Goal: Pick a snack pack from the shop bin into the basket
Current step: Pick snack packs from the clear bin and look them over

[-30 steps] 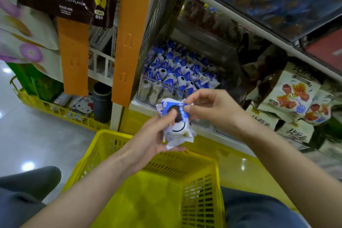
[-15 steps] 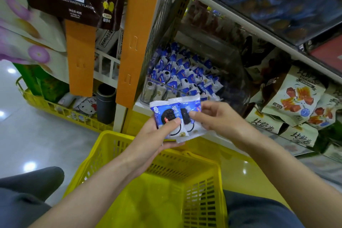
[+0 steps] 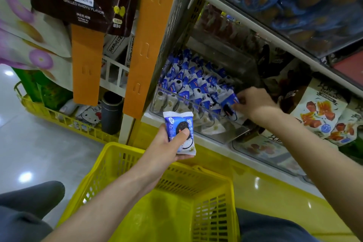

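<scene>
My left grip (image 3: 167,143) clasps a blue-white cookie pack (image 3: 179,131) over the yellow plastic basket (image 3: 125,165); my right grip (image 3: 253,104) pinches another pack (image 3: 228,102) in the clear bin (image 3: 157,102); next, I'd drop both in.

Basket (image 3: 125,165) sat nearest the person, below & in front of the shelf. Bin (image 3: 176,105) stood on the shelf behind it, w/ packs piled inside. Left hand (image 3: 167,147) held a snack pack (image 3: 179,125) above basket's far rim, in front of the bin. Right hand (image 3: 253,104) was in the bin's right part, fingers on another pack (image 3: 228,102). Pouches (image 3: 318,106) lay right of the bin.
</scene>
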`<state>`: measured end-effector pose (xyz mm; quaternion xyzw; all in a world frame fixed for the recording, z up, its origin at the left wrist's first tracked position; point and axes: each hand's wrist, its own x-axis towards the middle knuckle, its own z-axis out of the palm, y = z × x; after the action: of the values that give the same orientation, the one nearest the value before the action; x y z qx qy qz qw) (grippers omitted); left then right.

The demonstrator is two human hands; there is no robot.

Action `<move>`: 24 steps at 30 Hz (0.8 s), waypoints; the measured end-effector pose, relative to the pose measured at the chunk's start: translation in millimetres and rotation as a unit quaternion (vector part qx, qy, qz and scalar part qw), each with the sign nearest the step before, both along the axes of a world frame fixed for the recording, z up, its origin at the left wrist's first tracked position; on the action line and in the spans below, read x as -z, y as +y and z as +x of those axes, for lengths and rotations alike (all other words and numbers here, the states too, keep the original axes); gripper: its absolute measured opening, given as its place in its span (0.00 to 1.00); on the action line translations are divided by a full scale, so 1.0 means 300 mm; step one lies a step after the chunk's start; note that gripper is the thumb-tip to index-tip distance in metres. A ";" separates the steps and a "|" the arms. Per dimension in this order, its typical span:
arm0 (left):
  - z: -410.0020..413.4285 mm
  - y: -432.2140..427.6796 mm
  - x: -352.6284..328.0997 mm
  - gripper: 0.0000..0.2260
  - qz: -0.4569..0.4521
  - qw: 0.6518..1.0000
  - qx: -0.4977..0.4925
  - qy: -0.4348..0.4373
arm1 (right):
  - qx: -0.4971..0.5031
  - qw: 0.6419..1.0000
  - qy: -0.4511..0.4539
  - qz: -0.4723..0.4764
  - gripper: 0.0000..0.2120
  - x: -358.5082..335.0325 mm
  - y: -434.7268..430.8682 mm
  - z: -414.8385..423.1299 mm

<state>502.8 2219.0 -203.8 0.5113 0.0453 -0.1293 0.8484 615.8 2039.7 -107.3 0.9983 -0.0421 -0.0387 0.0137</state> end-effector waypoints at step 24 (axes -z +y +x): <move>0.007 0.020 -0.017 0.16 0.020 0.999 -0.045 0.022 | -0.029 0.910 -0.036 0.412 0.10 -0.007 0.054 -0.076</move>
<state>504.9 2224.9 -198.8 0.5223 0.0894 -0.1014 0.8420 592.9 2055.8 -105.3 0.9167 0.0057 -0.0166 -0.3991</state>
